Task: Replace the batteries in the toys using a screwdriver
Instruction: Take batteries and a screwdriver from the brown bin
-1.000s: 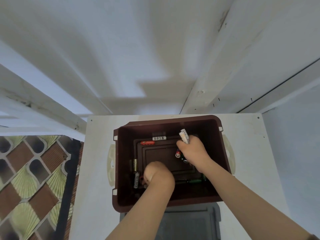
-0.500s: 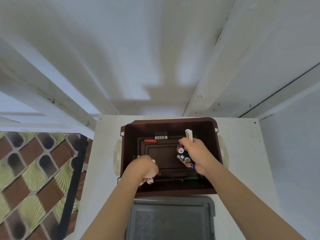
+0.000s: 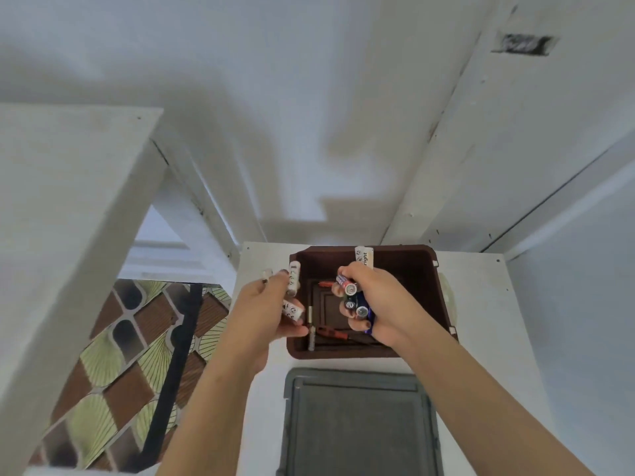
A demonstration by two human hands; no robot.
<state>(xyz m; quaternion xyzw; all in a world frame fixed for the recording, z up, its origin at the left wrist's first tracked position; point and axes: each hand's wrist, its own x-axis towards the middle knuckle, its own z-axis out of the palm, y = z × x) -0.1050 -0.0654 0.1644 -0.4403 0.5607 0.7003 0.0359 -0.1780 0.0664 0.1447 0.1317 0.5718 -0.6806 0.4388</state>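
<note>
A dark brown plastic bin (image 3: 426,286) stands on a white table (image 3: 481,338). My right hand (image 3: 381,304) is over the bin and grips a bundle of several batteries (image 3: 354,298), red, blue, black and one white. My left hand (image 3: 264,307) is at the bin's left rim and holds white batteries (image 3: 293,278) between its fingers. On the bin floor lie a red-handled screwdriver (image 3: 331,333) and a silver battery (image 3: 311,329).
A grey lid or tray (image 3: 357,424) lies on the table in front of the bin. White walls rise close behind and to the right. A white beam (image 3: 68,252) stands at the left over a patterned brown and green floor (image 3: 120,355).
Both hands have lifted up from the bin floor with batteries. My left hand moved to the bin's left rim. The camera view tilted and shifted right.
</note>
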